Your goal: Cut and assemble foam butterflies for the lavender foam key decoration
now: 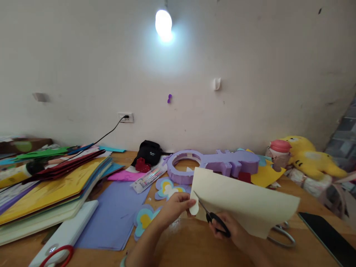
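My left hand [178, 207] pinches the lower left corner of a large cream sheet of paper [244, 196], at a rounded, partly cut strip. My right hand [229, 228] is wrapped round the black handles of a pair of scissors [218, 222]. The blades point up and left and lie across the sheet close to my left thumb. Under and beside my left arm are layered paper butterflies in lilac, blue, yellow and white, one butterfly [146, 218] nearer me and another butterfly [169, 188] behind it.
A lilac key-shaped cardboard piece [183, 176] lies behind the sheet. Stacked coloured paper [69, 181] and lilac sheets [111, 211] cover the left side. A pack of pens [148, 178] rests near a black pouch [148, 152]. At right are a phone [328, 237] and a yellow plush toy [308, 157].
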Tool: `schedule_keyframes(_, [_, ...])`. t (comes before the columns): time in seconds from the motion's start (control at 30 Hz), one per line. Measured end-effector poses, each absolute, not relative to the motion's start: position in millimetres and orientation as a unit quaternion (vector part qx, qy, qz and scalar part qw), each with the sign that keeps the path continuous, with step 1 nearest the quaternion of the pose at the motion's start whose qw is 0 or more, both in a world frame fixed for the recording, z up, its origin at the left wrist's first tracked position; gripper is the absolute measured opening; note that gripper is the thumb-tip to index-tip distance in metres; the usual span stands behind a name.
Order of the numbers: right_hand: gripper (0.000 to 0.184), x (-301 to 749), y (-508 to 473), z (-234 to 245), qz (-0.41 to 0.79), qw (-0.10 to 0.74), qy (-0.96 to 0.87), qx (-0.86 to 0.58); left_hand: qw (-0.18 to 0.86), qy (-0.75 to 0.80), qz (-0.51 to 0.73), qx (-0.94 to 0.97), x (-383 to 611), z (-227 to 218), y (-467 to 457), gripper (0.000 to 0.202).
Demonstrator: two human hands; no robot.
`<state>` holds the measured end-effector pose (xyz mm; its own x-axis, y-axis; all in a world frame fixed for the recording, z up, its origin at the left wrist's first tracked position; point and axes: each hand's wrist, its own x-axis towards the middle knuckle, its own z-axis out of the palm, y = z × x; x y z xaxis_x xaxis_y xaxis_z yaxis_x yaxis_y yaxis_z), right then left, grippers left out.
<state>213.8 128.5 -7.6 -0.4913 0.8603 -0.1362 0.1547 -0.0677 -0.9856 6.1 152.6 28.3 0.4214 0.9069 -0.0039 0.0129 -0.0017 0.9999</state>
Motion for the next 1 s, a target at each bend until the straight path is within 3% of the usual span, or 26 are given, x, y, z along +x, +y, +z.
schedule_keyframes(0.37, [0.069, 226, 129, -8, 0.62, 0.307, -0.586, -0.422, 0.564, 0.413, 0.32, 0.64, -8, 29, 158, 0.033])
schedule_keyframes(0.73, [0.039, 242, 135, 12, 0.523, 0.252, -0.67, -0.463, 0.537, 0.43, 0.237, 0.685, -15, 27, 159, 0.031])
schedule_keyframes(1.0, [0.041, 253, 155, -4, 0.453, 0.175, -0.775, -0.404, 0.512, 0.467, 0.179, 0.699, -18, 22, 164, 0.029])
